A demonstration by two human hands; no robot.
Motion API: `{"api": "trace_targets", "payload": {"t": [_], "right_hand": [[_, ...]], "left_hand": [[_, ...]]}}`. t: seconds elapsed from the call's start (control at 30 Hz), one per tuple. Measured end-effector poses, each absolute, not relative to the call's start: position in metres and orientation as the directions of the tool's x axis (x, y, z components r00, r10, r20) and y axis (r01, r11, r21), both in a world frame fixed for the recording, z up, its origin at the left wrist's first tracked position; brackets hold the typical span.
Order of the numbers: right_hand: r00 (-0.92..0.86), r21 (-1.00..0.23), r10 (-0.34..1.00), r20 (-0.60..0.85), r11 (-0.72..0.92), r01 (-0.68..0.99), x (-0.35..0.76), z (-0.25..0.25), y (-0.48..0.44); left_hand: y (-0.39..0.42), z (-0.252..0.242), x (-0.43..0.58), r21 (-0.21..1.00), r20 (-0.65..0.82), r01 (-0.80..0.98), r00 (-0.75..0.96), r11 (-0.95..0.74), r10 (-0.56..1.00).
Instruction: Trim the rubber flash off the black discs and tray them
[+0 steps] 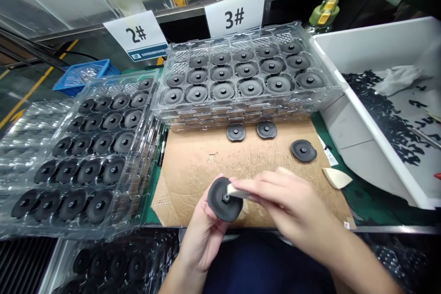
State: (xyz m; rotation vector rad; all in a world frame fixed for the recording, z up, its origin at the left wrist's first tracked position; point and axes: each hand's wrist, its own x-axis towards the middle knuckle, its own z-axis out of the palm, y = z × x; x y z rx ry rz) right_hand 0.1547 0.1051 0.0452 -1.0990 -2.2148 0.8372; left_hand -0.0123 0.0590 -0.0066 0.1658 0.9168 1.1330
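The left hand (201, 239) is cupping a round black rubber disc (218, 206) from behind, and the right hand (285, 204) is pinching a pale wedge-shaped pad (237, 191), pressing it on the disc's face beside the centre stud. The left fingers are hidden behind the disc. Paper cards are reading "2#" (135, 35) and "3#" (234, 16); the small print is too small to read.

The disc (220, 202) is showing matt black rubber around a small, metal-looking hub (225, 198). The wedge (237, 191) is looking like soft, matt, pale foam. The tray (320, 73) is gleaming as smooth, clear plastic, the cardboard (193, 170) is lying rough and brown, the bin (372, 41) is showing smooth white plastic, and the sign (234, 14) is showing plain white paper.
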Motion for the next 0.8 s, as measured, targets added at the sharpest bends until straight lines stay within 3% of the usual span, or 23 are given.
{"api": "trace_targets", "payload": {"t": [0.17, 0.33, 0.47, 0.6, 0.8], "right_hand": [[-0.476, -0.795, 0.817, 0.325, 0.509, 0.330, 0.149, 0.042, 0.103], [-0.391, -0.877, 0.920, 0.036, 0.217, 0.429, 0.168, 0.022, 0.108], [-0.195, -0.907, 0.978, -0.075, 0.015, 0.422, 0.185, -0.002, 0.103], [-0.200, -0.889, 0.969, -0.144, -0.038, 0.457, 0.182, -0.022, 0.092], [-0.233, -0.903, 0.963, -0.136, -0.024, 0.428, 0.174, -0.031, 0.085]], "left_hand": [[0.061, -0.006, -0.011, 0.514, -0.527, -0.737, 0.133, 0.439, 0.839], [0.063, -0.007, -0.016, 0.493, -0.509, -0.778, 0.105, 0.389, 0.854], [0.064, -0.004, -0.017, 0.462, -0.488, -0.793, 0.147, 0.397, 0.861], [0.065, -0.001, -0.015, 0.473, -0.479, -0.783, 0.156, 0.403, 0.864], [0.064, -0.001, -0.014, 0.462, -0.488, -0.783, 0.169, 0.417, 0.856]]}}
